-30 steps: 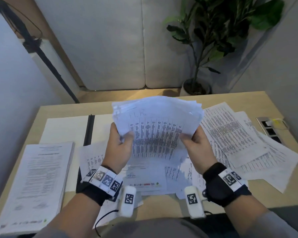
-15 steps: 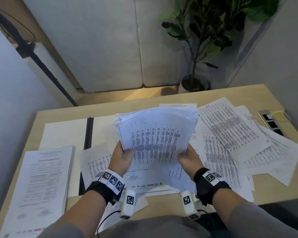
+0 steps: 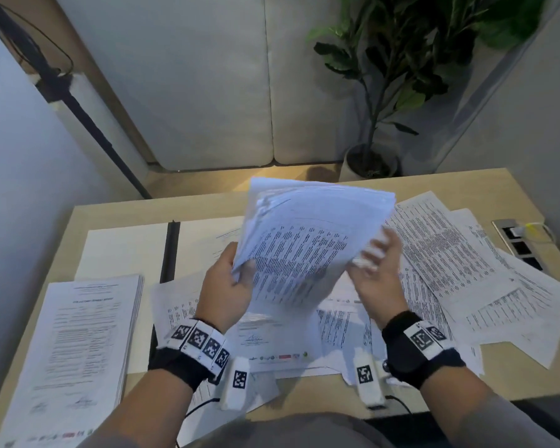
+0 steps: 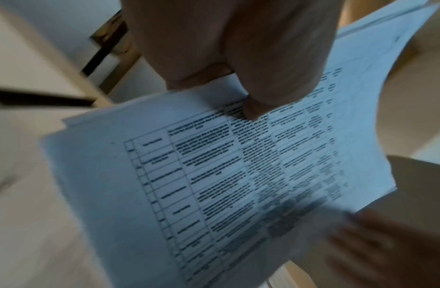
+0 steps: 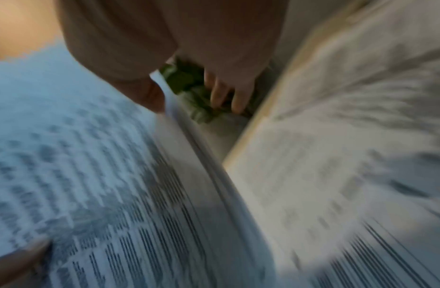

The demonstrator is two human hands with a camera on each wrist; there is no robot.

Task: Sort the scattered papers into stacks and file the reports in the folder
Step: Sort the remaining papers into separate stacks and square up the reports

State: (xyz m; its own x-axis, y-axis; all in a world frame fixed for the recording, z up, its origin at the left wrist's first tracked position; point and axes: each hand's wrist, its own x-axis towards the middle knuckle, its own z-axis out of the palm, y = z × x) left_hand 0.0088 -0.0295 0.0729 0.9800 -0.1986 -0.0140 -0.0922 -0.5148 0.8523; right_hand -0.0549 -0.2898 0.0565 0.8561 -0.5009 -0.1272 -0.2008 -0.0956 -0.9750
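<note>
A thick bundle of printed table sheets [image 3: 304, 247] is held tilted above the desk. My left hand [image 3: 240, 270] grips its lower left edge, thumb [image 4: 255, 109] on the front page [image 4: 238, 175], fingers hidden behind. My right hand [image 3: 372, 257] is blurred at the bundle's right edge with its fingers spread and fairly straight; in the right wrist view its thumb [image 5: 149, 95] touches the sheet edges [image 5: 90, 175]. An open folder with a black spine [image 3: 170, 250] lies at the back left. A squared stack of reports [image 3: 78, 350] sits at the front left.
Loose table sheets [image 3: 450, 260] fan over the desk's right half, and more sheets [image 3: 272, 344] lie under my hands. A socket panel [image 3: 521, 244] is set into the right edge. Beyond the desk stand a potted plant [image 3: 385, 92] and a black pole [image 3: 78, 105].
The bundle has risen and tipped, its top swinging right. My right hand has left the lower right corner and now lies spread along the right edge. The left hand keeps its grip.
</note>
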